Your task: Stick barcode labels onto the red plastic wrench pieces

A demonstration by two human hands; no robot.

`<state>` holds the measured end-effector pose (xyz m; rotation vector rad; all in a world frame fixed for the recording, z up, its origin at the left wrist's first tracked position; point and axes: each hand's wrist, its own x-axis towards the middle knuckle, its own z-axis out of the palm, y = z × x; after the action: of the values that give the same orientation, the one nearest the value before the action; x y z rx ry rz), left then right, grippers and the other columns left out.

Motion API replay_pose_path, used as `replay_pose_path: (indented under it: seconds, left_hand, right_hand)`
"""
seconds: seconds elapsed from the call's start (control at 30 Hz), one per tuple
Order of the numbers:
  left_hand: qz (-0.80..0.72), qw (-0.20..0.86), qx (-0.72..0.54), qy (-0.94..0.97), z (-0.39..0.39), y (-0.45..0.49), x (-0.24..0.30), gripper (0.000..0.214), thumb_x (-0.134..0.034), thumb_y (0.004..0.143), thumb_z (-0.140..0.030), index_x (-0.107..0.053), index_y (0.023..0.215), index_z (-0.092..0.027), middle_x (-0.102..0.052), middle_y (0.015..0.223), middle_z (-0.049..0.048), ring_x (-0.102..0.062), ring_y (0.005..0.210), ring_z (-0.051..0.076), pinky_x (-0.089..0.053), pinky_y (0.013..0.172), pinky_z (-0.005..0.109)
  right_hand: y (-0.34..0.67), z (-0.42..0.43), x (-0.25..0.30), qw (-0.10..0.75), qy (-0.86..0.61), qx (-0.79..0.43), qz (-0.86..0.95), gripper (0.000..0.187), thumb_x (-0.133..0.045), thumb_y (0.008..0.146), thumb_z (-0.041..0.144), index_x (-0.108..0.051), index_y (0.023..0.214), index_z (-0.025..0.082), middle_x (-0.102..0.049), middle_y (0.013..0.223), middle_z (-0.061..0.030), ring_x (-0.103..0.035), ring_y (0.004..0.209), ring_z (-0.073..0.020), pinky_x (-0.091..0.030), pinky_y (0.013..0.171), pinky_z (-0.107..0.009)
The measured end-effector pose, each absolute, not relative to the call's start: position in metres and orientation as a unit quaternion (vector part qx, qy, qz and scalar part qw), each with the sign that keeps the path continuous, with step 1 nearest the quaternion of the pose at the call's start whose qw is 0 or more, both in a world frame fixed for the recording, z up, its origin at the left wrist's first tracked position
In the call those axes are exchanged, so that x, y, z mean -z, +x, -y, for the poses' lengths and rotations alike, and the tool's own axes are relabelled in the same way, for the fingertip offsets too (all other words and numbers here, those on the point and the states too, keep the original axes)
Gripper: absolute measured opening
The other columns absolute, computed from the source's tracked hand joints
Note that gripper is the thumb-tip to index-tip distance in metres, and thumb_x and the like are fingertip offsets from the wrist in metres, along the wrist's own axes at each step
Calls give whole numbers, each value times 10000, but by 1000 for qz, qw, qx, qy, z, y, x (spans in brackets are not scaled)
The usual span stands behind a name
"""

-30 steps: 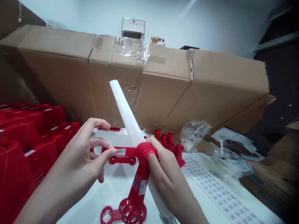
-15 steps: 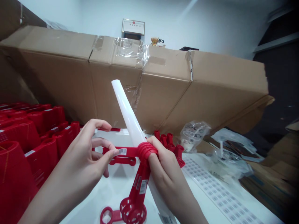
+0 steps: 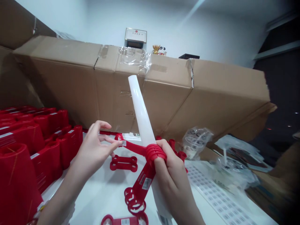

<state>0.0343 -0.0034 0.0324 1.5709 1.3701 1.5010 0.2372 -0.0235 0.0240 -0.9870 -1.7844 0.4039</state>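
My right hand [image 3: 174, 173] is closed around a white tube [image 3: 142, 115] that slants up and away. Several red plastic straps with ring ends [image 3: 144, 181] are stacked by their rings on the tube, against my right thumb and forefinger. One red strap [image 3: 134, 148] points left from the stack, apart from the others, which hang down. My left hand [image 3: 97, 147] pinches this strap near its small white barcode label [image 3: 123, 143]; the thumb is at the label's edge and the forefinger is raised. The lower fingers are partly hidden.
Red sleeve-like pieces [image 3: 49, 156] crowd the left side. Red two-ringed pieces [image 3: 123, 163] lie on the white table [image 3: 93, 200]. Label sheets [image 3: 211, 190] and plastic bags [image 3: 198, 139] are on the right. A cardboard wall [image 3: 168, 103] stands behind.
The tube has tilted more upright and shifted right with my right hand. The labelled strap now slopes up to the left, and my left hand is by its label. The view has shifted slightly.
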Motion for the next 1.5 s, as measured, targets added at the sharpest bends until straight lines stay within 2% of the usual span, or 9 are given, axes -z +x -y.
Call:
replay_pose_path:
  seconds: [0.13, 0.33, 0.53, 0.73, 0.83, 1.03, 1.2, 1.5]
  left_hand:
    - [-479, 343, -568, 574, 9, 31, -38, 509, -829, 795, -453, -467, 1096, -259, -682, 731, -35, -699, 593, 182, -514, 550, 262]
    - [-464, 275, -639, 549, 51, 21, -47, 459, -809, 821, -460, -489, 1113, -307, -689, 814, -31, -725, 791, 197, -568, 635, 237]
    - [-457, 297, -593, 592, 46, 20, -41, 426, -746, 880, -464, -472, 1172, -320, -673, 829, -29, -697, 717, 166, -574, 605, 222]
    - [-449, 199, -561, 666, 40, 37, -31, 180, -646, 958, -286, -520, 1076, -334, -510, 1121, -32, -677, 819, 88, -593, 699, 182]
    - [-441, 189, -555, 680, 40, 39, -30, 178, -649, 947, -238, -523, 1033, -330, -475, 1116, -48, -675, 799, 66, -590, 661, 148]
    - [-453, 200, -559, 665, 38, 36, -32, 216, -690, 924, -261, -525, 1050, -322, -528, 1075, -39, -690, 795, 83, -586, 612, 138]
    - [-458, 208, -555, 663, 37, 36, -32, 212, -697, 922, -285, -531, 1053, -309, -563, 1064, -26, -687, 795, 88, -582, 616, 140]
    - [-451, 187, -559, 670, 37, 37, -30, 214, -687, 916, -235, -539, 1047, -317, -531, 1079, -39, -702, 795, 90, -597, 627, 159]
  right_hand:
    - [241, 25, -25, 522, -425, -150, 724, 206, -362, 1033, 236, -473, 859, 243, -490, 640, 56, -440, 539, -133, -363, 492, -253]
    - [245, 18, -30, 522, -466, -185, 690, 267, -363, 1068, 322, -490, 847, 240, -506, 648, 50, -458, 566, -138, -362, 511, -254]
    - [249, 9, -27, 479, -474, -179, 717, 258, -363, 1075, 321, -475, 857, 241, -549, 696, 47, -493, 621, -141, -375, 556, -261]
    - [240, 18, -25, 432, -455, -182, 757, 246, -347, 1053, 271, -447, 830, 238, -531, 709, 39, -466, 620, -146, -357, 555, -281]
    - [238, 20, -25, 424, -452, -190, 761, 242, -349, 1049, 261, -461, 835, 237, -546, 730, 34, -475, 637, -148, -349, 555, -284]
    - [238, 21, -27, 432, -442, -202, 760, 258, -346, 1050, 285, -449, 818, 239, -529, 717, 33, -457, 625, -148, -344, 542, -287]
    - [238, 23, -29, 432, -441, -198, 761, 258, -352, 1043, 281, -451, 808, 238, -538, 725, 25, -465, 635, -151, -356, 547, -287]
    - [238, 27, -31, 431, -437, -195, 765, 255, -345, 1046, 299, -446, 820, 241, -540, 714, 26, -466, 619, -149, -353, 528, -280]
